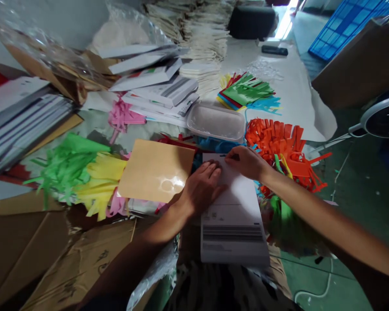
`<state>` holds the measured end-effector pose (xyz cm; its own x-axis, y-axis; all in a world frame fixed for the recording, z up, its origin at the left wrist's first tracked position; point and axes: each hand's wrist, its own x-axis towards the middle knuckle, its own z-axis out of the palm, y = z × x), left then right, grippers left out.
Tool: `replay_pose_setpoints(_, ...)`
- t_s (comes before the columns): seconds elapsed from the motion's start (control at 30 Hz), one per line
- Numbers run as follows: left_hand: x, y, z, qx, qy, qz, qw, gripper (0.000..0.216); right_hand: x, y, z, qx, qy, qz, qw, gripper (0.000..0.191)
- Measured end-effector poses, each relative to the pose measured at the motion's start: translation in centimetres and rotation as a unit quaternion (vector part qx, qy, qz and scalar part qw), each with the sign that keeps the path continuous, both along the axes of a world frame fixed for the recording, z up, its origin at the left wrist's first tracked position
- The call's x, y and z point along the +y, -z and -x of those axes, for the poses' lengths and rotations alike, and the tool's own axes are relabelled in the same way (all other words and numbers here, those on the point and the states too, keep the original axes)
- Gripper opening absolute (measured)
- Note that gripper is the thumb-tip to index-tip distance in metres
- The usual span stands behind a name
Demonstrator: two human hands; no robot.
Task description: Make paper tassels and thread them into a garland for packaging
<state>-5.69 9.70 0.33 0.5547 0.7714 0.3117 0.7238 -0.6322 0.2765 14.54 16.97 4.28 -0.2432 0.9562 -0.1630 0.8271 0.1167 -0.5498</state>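
A flat white box [235, 220] with grey printed stripes lies in front of me, its near end over my lap. My left hand [202, 183] rests on its upper left part, fingers stretched out flat and holding nothing. At the far end of the box, my right hand [243, 162] is closed in a pinch close to a small dark mark. What its fingertips hold, if anything, is hidden. Left of my left hand lies a shiny tan sheet [155, 170]. Just beyond the box stands a clear plastic tray [215, 123].
Fringed tissue paper lies around: green [73, 162], yellow [100, 181], pink [125, 114], orange [278, 138], and a mixed bundle [246, 93]. Stacked white boxes [162, 86] and a pile of flat white packs [29, 116] stand left. A fan [384, 116] stands right.
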Motion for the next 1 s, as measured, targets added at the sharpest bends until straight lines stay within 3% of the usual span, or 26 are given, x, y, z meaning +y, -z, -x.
replay_pose_setpoints(0.47, 0.1, -0.2, -0.1, -0.006, 0.004, 0.015, 1.0, 0.054, -1.0, 0.6, 0.5, -0.055, -0.015, -0.079, 0.995, 0.014)
replay_pose_setpoints(0.7, 0.0, -1.2, -0.5, 0.015, -0.005, 0.028, 0.999, 0.061, -2.3, -0.4, 1.3, -0.111, -0.016, -0.133, 0.985, 0.018)
replay_pose_setpoints(0.83, 0.0, -1.9, -0.6, 0.019, 0.0, 0.031, 0.999, 0.046, -3.2, -0.9, 1.4, -0.13, 0.0, -0.187, 0.974, 0.04)
replay_pose_setpoints(1.0, 0.0, -2.1, -0.8, 0.049, 0.018, -0.001, 0.999, 0.042, -3.2, -1.3, 1.0, -0.214, -0.129, -0.169, 0.953, 0.037)
